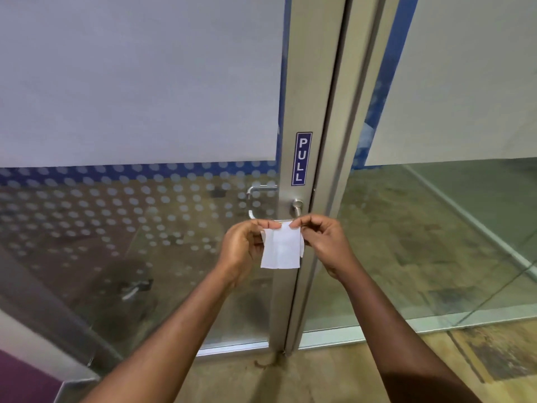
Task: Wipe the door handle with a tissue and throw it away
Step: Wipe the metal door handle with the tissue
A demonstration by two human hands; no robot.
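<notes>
A white folded tissue (281,248) hangs between my two hands, just below the silver door handle (297,208). My left hand (243,249) pinches the tissue's upper left corner. My right hand (322,240) pinches its upper right corner. The handle's lever sits on the metal door frame (308,97) and is partly hidden behind my fingers and the tissue's top edge. Through the glass, a second handle (253,196) shows on the door's far side.
A blue PULL sticker (302,159) is stuck on the frame above the handle. The glass door (139,82) has frosted film and a dotted band. A fixed glass panel (450,213) stands to the right. A purple and white wall corner (26,370) is at the lower left.
</notes>
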